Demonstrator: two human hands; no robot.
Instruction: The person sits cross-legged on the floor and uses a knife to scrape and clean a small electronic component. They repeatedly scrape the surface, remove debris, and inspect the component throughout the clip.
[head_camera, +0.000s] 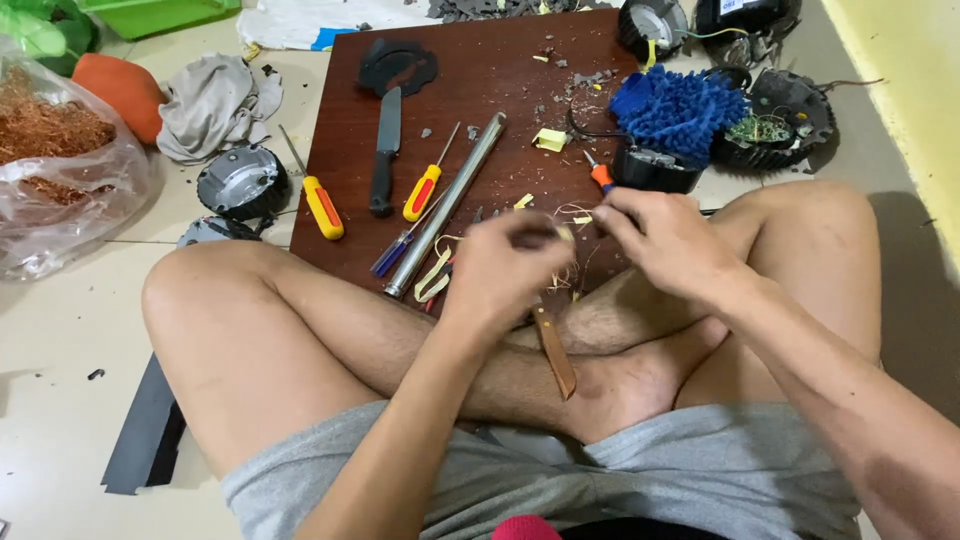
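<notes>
Left hand is curled with fingertips pressed together, pinching something small that motion blur hides; right hand meets it with thumb and forefinger nipped on the same spot. Thin copper-coloured wire strands trail from between the two hands, low over the near edge of a dark red-brown wooden board lying on the pale floor in front of the person's crossed legs. A wooden handle rests against the shin just below the hands. On the board lie a smooth steel tube, a black-handled knife, a yellow-and-red screwdriver and curled yellow strips — scraps and grit scattered about. Further off, a fuzzy blue mitt sits on round black motor housings. At far left a clear plastic bag holds a tangled mass of copper wire — beside it a crumpled grey rag
</notes>
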